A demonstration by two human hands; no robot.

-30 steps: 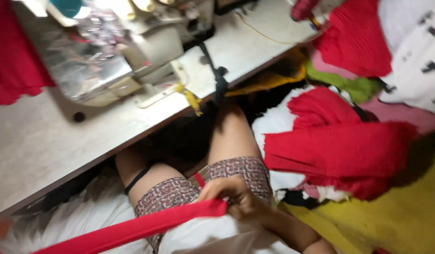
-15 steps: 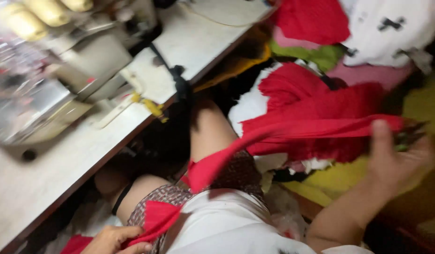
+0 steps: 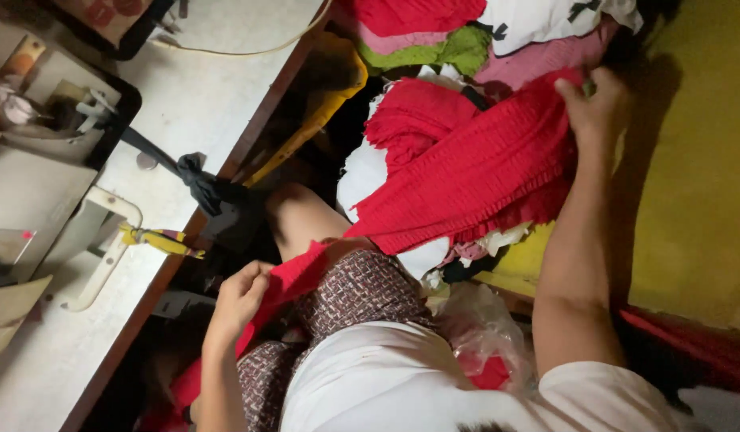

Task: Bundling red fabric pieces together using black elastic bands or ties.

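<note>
A long red cloth point(image 3: 466, 180) stretches across the person's lap, running from about eight o'clock up toward two o'clock. The left hand point(image 3: 240, 296), at roughly seven o'clock from the middle of the view, has its fingers curled and pinched around the lower end of the cloth, just beside the bare knee. The right hand point(image 3: 598, 108), up at two o'clock, closes on the upper end, thumb on top and the other fingers tucked underneath the fabric, so how they lie there cannot be told. That end rests against a pile of clothes point(image 3: 466, 40), red, green, pink and white, at twelve to one o'clock. A clear plastic bag point(image 3: 482, 336) sits at five o'clock, touching the person's hip. At nine o'clock stands a pale table point(image 3: 194, 96) with a sewing machine point(image 3: 42, 184) on it, and a black strip of fabric point(image 3: 198, 180) hangs over the table's edge near the middle. A yellow floor point(image 3: 690, 200) fills the three o'clock side.
</note>
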